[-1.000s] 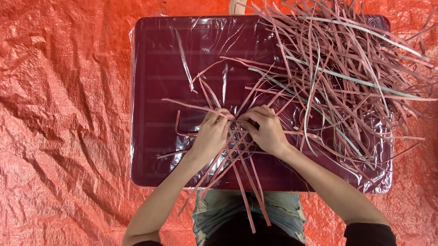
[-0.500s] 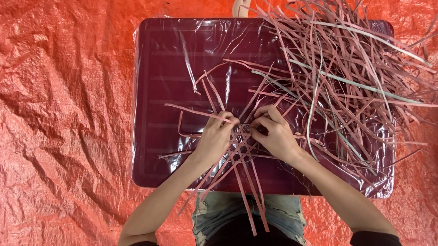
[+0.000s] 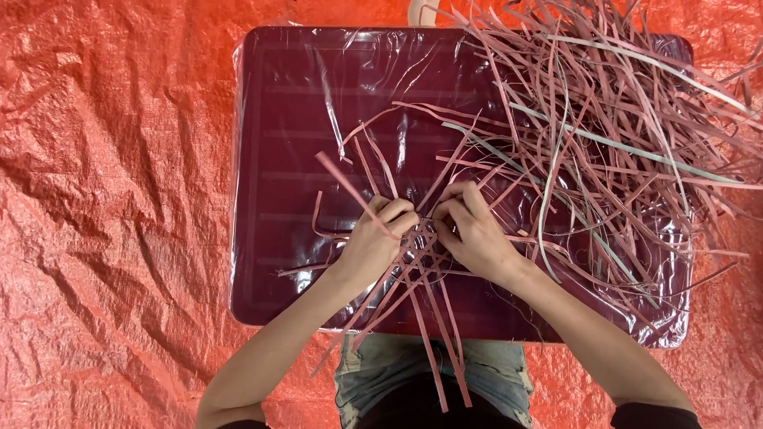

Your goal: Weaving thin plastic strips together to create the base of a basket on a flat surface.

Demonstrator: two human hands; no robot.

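While both hands meet near the front edge of the maroon tray [image 3: 278, 159], the left hand [image 3: 372, 244] and right hand [image 3: 475, 232] pinch a small woven knot of pink strips [image 3: 421, 247], fingers closed on it so the crossings apparently stay tight. Loose ends trail past the front edge; the spare strip pile [image 3: 598, 122] covers the tray's right side, within reach, over an orange tarp [image 3: 102, 207].
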